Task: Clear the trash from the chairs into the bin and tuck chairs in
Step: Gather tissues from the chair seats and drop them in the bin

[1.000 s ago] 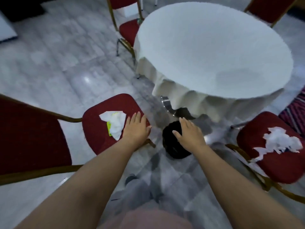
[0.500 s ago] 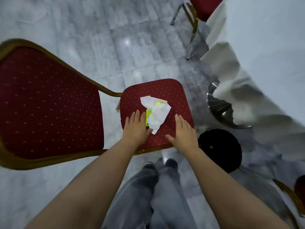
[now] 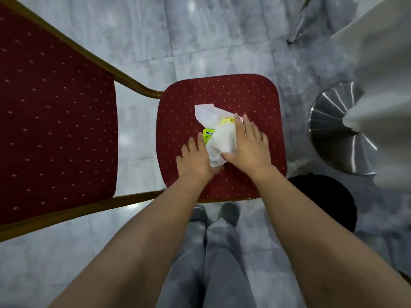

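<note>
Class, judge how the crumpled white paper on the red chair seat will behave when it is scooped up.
The crumpled white paper looks thin, so probably light and floppy. The yellow-green wrapper tucked in it may slip out unless the left hand and right hand cup together.

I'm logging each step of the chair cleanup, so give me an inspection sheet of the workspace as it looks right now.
Surface: red chair seat, dotted fabric, gold frame; backrest to the left.
Job's things: crumpled white paper with a yellow-green wrapper lies mid-seat; black bin on the floor right of the seat.
Clutter: nothing seen beyond that trash.
Grippers: left hand and right hand flank the paper, both touching it, fingers not yet closed around it.
Cables: nothing seen.
Surroundings: grey marble floor; white tablecloth over a metal table base at right; person's grey trousers and shoes below.
</note>
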A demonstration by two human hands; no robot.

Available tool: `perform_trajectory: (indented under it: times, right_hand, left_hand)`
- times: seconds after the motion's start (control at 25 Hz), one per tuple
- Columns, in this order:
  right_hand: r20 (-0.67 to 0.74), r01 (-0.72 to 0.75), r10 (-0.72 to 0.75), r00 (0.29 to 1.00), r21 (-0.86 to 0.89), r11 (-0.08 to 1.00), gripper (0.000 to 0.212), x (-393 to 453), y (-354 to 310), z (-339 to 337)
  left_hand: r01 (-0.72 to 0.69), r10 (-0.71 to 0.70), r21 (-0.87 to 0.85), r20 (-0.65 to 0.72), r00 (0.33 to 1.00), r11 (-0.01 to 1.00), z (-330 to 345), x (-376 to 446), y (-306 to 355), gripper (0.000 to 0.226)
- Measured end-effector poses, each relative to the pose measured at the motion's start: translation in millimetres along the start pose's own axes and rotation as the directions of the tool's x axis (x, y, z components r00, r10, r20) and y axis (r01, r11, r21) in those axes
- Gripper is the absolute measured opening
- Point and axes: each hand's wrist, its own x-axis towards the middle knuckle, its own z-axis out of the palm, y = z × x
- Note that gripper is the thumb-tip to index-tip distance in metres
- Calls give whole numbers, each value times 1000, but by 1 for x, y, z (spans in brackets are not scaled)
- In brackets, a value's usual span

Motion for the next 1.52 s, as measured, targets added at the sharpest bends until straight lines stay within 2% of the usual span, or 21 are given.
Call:
perform_trajectory:
  times: [0.08,0.16,0.28,0.4,0.56,0.64,0.76,0.88,1.0,1.2,1.4,1.52]
  right_hand:
    - [29,88,-86,996,-73,993,117,23,1,5]
    - [104,153,-142,984,-106,983,118,45,-3,7]
    - [217,188,-155,964,-142,972,115,69,-5,15]
    - [171,212,-182,968,-172,962,94,67,-3,27]
    - [39,145,-146,989,23,989,55,50,-1,40]
    - [28,74,-78,997,125,989,50,40,3,43]
    - [27,-28,22,999,252,967,49,21,14,44]
    - [5,-149,158,987,354,923,49,-11,30,42]
    - [-10,-288,324,946,432,855,48,-53,58,37]
    - [35,-432,486,873,517,739,49,-117,118,41]
    - [104,-541,594,798,557,630,47,-184,199,78]
    - [173,-599,627,760,563,569,45,-213,249,104]
  left_hand:
    - [76,-76,0,-22,997,997,10,15,5,116]
    - [118,-119,-36,-19,993,992,15,27,6,109]
    - [98,-101,-229,1,995,968,25,44,7,81]
    - [190,-162,-405,101,982,895,32,53,6,68]
    - [222,-166,-552,150,975,804,35,56,0,36]
    - [206,-116,-638,180,977,742,32,52,0,22]
    - [165,-25,-721,201,979,674,31,41,2,25]
    - [93,72,-717,197,978,691,35,24,11,37]
    - [46,156,-673,235,959,738,36,-1,43,29]
    - [-85,265,-552,254,930,830,60,-42,112,26]
    - [-74,281,-494,359,890,866,137,-80,178,34]
    - [-22,258,-492,418,871,870,192,-102,216,26]
